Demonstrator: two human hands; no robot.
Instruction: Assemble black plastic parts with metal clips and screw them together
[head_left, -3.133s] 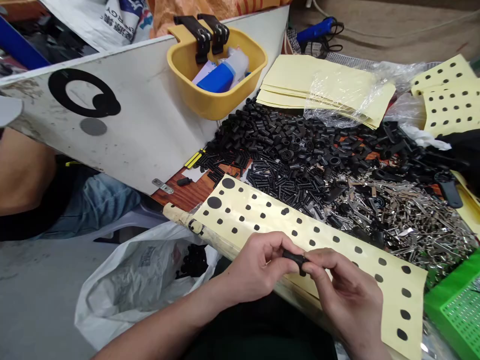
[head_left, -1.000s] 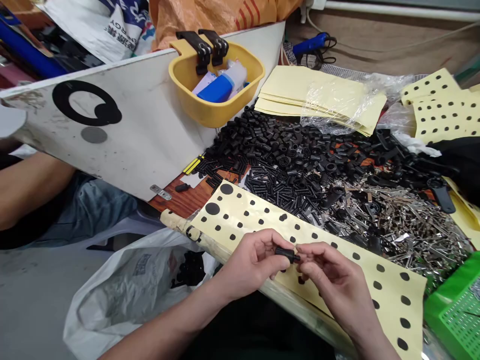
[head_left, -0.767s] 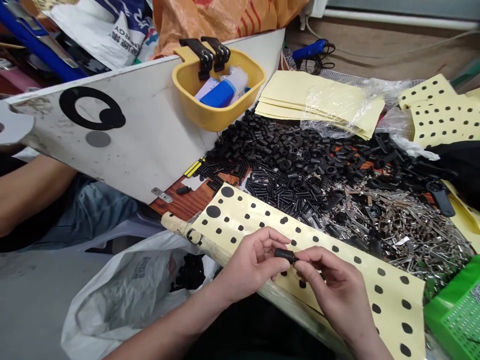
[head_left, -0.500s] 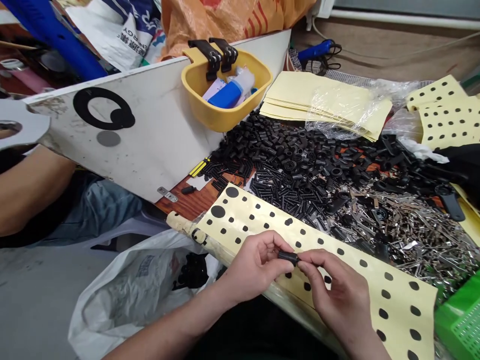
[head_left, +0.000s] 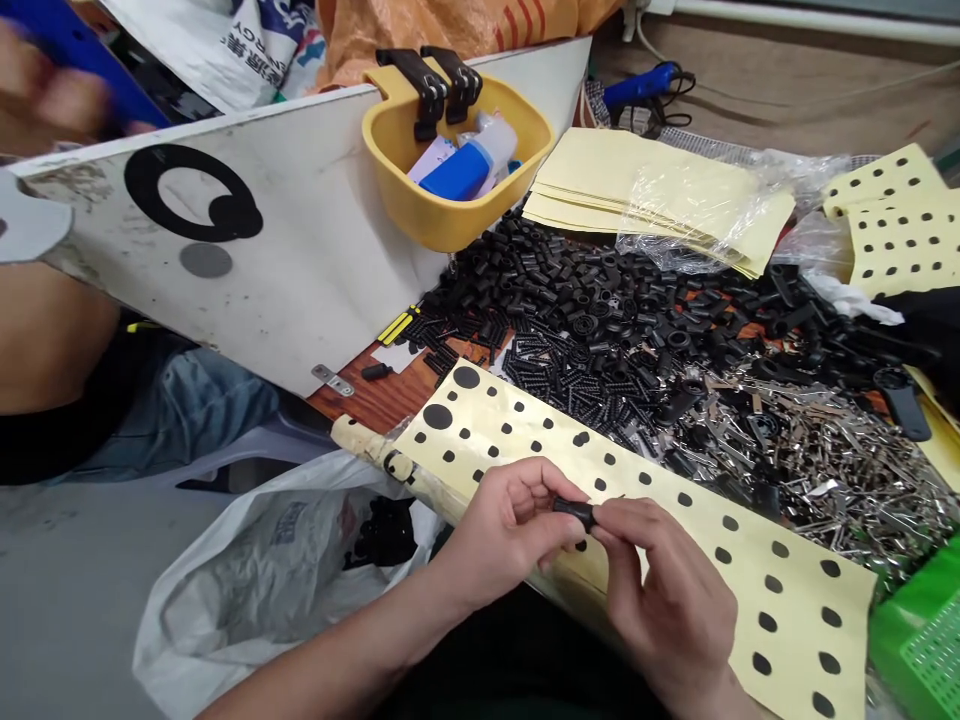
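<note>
My left hand (head_left: pixel 504 532) pinches a small black cylindrical part (head_left: pixel 573 513) between thumb and fingers. At its right end, the thumb and fingertips of my right hand (head_left: pixel 670 585) are closed on the same part. A thin dark sliver shows above the right fingers, too small to name. Both hands are over a yellow sheet (head_left: pixel 525 452) printed with black dots. Beyond it lie a pile of short black springs or ribbed pieces (head_left: pixel 559 380), black plastic parts (head_left: pixel 600 295) and thin metal pieces (head_left: pixel 817 455).
A yellow bin (head_left: pixel 450 222) is clipped to a white partition (head_left: pixel 315 250). Yellow sheets (head_left: pixel 585 165) are stacked at the back. A green basket (head_left: pixel 919 625) stands at right, and a white plastic bag (head_left: pixel 247 590) hangs at lower left. A co-worker's arm (head_left: pixel 49 335) is beyond the partition.
My right fingers have closed in further around the part's right end. The view has shifted slightly. A co-worker's blurred hand now shows at the upper left.
</note>
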